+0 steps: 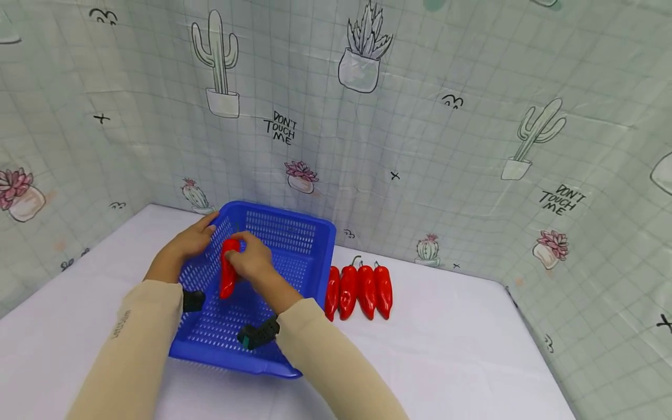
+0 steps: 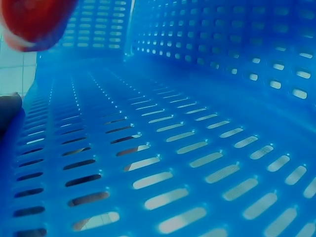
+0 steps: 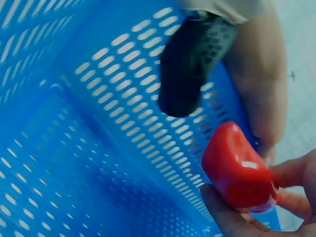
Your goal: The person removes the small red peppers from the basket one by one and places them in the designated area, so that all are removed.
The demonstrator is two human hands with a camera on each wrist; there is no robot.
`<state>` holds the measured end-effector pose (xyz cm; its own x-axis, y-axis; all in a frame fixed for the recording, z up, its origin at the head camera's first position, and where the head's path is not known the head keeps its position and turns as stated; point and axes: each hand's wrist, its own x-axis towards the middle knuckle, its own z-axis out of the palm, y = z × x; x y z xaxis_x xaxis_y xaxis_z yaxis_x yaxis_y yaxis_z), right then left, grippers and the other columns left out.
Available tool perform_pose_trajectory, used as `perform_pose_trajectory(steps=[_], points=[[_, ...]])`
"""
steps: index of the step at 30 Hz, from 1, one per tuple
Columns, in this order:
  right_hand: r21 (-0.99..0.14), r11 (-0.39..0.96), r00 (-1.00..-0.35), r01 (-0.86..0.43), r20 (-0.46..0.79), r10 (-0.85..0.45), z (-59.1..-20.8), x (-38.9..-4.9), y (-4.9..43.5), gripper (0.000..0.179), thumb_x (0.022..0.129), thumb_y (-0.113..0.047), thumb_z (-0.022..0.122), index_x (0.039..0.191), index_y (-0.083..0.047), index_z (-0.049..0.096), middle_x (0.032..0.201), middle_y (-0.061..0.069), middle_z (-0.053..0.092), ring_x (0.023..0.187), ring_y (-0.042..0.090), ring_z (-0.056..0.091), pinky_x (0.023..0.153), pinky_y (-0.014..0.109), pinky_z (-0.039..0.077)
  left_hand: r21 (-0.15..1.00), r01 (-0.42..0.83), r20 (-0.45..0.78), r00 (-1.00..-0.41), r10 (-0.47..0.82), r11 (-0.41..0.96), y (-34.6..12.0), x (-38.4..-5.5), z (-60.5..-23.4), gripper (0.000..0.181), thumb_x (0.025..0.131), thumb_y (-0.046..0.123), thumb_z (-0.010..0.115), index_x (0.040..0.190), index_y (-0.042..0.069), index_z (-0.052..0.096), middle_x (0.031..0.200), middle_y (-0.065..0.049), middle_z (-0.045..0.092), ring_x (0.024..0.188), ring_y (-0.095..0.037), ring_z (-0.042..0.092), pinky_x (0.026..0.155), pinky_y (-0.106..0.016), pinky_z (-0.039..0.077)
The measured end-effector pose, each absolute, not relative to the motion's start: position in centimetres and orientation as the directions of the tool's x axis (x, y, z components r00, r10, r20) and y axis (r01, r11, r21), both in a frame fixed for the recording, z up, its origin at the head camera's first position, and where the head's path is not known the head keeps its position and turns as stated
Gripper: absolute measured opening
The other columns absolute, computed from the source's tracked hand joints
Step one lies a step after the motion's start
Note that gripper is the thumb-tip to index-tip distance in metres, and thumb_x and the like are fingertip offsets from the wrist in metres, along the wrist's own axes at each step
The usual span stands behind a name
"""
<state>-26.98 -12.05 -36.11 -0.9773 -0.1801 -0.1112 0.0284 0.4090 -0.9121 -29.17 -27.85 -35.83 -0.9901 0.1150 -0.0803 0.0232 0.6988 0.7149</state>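
Observation:
A glossy red pepper (image 1: 227,279) hangs tip down inside the blue slotted plastic basket (image 1: 283,220). My right hand (image 1: 254,256) pinches it near its upper end, thumb and fingers on either side. In the right wrist view the same pepper (image 3: 234,170) sits between the fingertips, apart from the basket wall. At the basket's left side, towards the back, my left hand (image 1: 191,240) holds the rim. The left wrist view shows dark finger shapes through the wall slots, and the pepper (image 2: 34,22) at the upper left.
Several red peppers (image 1: 366,289) lie side by side on the white table (image 1: 446,344), just right of the basket. A cloth with cactus drawings (image 1: 362,146) hangs behind and around the table. Both wrists carry dark devices (image 1: 258,334) over the basket.

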Motion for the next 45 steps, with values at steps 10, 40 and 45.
perform_pose_trajectory(steps=[10, 40, 45], points=[[-0.944, 0.328, -0.953, -0.023, -0.078, -0.293, -33.0, -28.0, -7.9, 0.037, 0.089, -0.011, 0.071, 0.125, -0.01, 0.062, 0.109, 0.015, 0.065, 0.077, 0.023, 0.069, 0.07, 0.041, 0.061, 0.747, 0.009, -0.084, -0.991, 0.108, 0.664, -27.4, -29.1, -36.1, 0.052, 0.106, 0.014, 0.02, 0.153, -0.004, 0.007, 0.152, -0.041, 0.015, 0.139, -0.06, 0.017, 0.113, -0.068, 0.017], [-0.864, 0.489, -0.977, -0.119, 0.015, -0.212, -30.0, -32.3, 12.7, 0.052, 0.093, -0.008, 0.065, 0.142, -0.01, 0.05, 0.117, 0.026, 0.065, 0.087, 0.026, 0.071, 0.073, 0.04, 0.061, 0.73, 0.036, -0.073, -0.989, 0.13, 0.683, -28.0, -28.9, -36.1, 0.053, 0.107, 0.016, 0.016, 0.153, -0.007, 0.002, 0.152, -0.043, 0.007, 0.139, -0.062, 0.007, 0.113, -0.07, 0.01], [-0.83, 0.545, -0.982, -0.117, 0.013, -0.19, -30.2, -32.5, 15.5, 0.053, 0.093, -0.01, 0.065, 0.143, -0.009, 0.048, 0.122, 0.027, 0.062, 0.096, 0.034, 0.069, 0.077, 0.043, 0.06, 0.73, 0.048, -0.062, -0.989, 0.136, 0.682, -27.8, -29.0, -36.2, 0.053, 0.107, 0.015, 0.017, 0.152, -0.008, 0.004, 0.151, -0.043, 0.008, 0.139, -0.062, 0.009, 0.114, -0.069, 0.011]])
